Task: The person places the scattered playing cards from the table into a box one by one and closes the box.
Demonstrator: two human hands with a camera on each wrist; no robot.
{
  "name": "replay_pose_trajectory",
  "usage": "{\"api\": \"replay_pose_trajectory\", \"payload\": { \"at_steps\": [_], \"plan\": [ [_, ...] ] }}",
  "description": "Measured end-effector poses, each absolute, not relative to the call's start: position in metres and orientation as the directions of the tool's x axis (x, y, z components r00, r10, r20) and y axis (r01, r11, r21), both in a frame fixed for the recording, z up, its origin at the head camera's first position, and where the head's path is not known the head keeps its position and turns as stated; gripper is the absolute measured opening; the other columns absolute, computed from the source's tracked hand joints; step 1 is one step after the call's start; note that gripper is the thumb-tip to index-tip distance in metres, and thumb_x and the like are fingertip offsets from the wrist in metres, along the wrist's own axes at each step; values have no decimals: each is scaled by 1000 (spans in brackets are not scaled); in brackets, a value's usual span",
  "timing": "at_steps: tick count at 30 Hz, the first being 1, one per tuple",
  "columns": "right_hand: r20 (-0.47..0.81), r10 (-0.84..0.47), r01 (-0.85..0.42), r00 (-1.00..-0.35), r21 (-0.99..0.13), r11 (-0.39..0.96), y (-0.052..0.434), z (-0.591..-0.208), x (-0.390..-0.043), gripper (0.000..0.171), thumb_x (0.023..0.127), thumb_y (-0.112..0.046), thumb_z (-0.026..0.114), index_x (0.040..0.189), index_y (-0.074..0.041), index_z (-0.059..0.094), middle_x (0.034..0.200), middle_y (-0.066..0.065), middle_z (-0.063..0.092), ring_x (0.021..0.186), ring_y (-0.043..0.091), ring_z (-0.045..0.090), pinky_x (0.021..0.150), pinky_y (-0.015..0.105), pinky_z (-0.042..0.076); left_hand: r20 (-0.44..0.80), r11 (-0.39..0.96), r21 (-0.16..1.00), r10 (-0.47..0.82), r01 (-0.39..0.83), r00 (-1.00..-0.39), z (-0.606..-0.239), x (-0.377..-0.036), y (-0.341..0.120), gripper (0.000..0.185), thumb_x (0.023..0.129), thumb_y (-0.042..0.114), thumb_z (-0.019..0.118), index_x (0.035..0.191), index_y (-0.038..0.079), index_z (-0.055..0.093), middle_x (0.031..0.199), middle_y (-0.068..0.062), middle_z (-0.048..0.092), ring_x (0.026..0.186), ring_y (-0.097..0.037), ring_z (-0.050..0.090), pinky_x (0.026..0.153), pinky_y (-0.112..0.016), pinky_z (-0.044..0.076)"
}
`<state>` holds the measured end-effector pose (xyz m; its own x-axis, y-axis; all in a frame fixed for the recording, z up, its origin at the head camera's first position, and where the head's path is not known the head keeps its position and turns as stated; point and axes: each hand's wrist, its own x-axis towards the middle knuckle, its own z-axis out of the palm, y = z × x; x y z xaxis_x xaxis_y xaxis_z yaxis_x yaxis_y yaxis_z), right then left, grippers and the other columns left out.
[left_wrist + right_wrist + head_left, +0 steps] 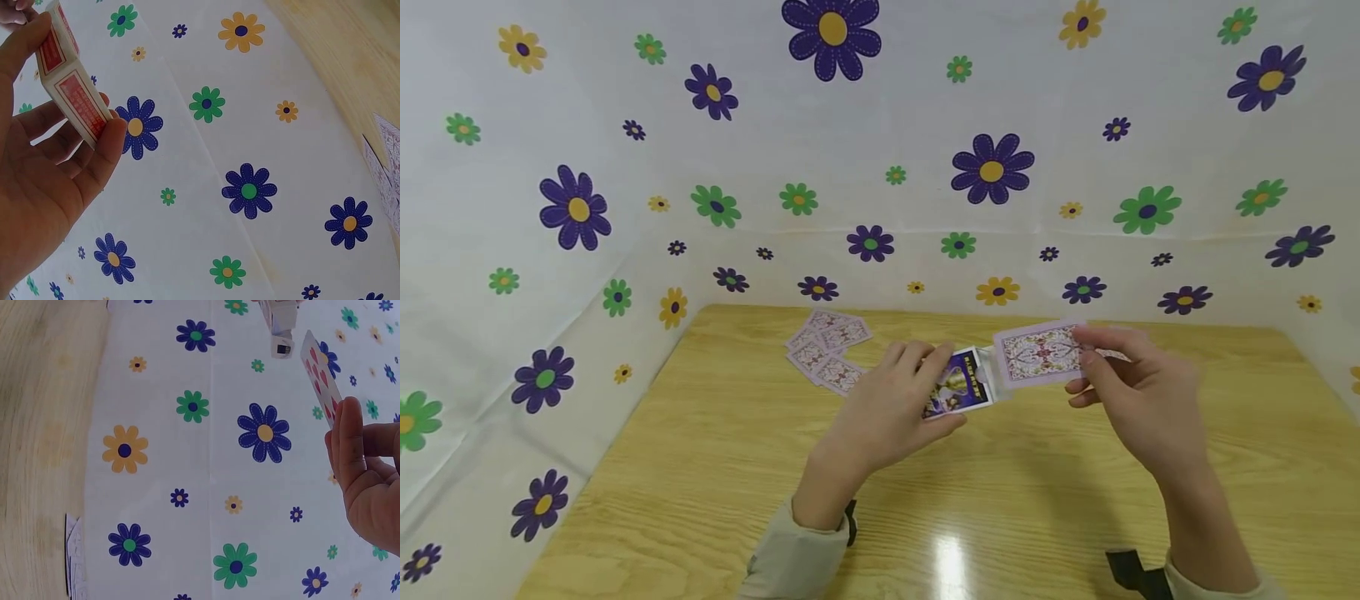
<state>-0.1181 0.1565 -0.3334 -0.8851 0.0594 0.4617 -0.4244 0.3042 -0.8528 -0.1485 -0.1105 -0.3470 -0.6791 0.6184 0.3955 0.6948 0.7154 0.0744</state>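
My left hand [925, 379] grips a purple and blue card box [961, 383] above the middle of the wooden table [1015, 500]. In the left wrist view the box [65, 94] sits between the thumb and curled fingers. My right hand [1093, 367] pinches a patterned-back playing card [1037, 354] just to the right of the box's open end. The right wrist view shows the card's [320, 372] red heart face, with the fingers [350, 440] on its near edge. Whether it is one card or a thin stack I cannot tell.
Several cards [827, 352] lie face down in a loose spread at the table's far left; their edges show as cards [384, 156] and as cards [74, 556]. White flowered cloth [880, 167] walls the table on the far side, left and right.
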Motion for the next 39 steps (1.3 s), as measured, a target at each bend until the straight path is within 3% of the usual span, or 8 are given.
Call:
{"api": "replay_pose_trajectory", "payload": {
  "at_steps": [7, 28, 39],
  "plan": [
    [442, 7, -410, -897, -837, 363, 152, -337, -115, 28, 95, 11, 56, 121, 9, 64, 117, 16, 59, 66, 12, 67, 60, 25, 58, 393, 710, 87, 620, 699, -679, -348, -148, -109, 76, 87, 47, 73, 144, 4, 46, 124, -12, 58, 111, -26, 55, 78, -30, 55],
    [430, -48, -415, -902, -827, 380, 143, -340, -117, 26, 94, 11, 57, 118, 7, 66, 108, 16, 62, 66, 13, 66, 61, 25, 58, 373, 716, 93, 619, 692, -691, -350, -148, -107, 76, 87, 46, 74, 144, 3, 46, 124, -12, 58, 111, -25, 55, 79, -30, 55],
    [440, -9, -406, -898, -821, 401, 152, -342, -118, 26, 94, 11, 56, 117, 7, 67, 106, 15, 64, 65, 10, 65, 60, 23, 58, 397, 700, 75, 633, 710, -665, -353, -149, -102, 76, 87, 46, 74, 143, 3, 47, 124, -12, 59, 110, -25, 55, 78, -30, 55]
  ]
}}
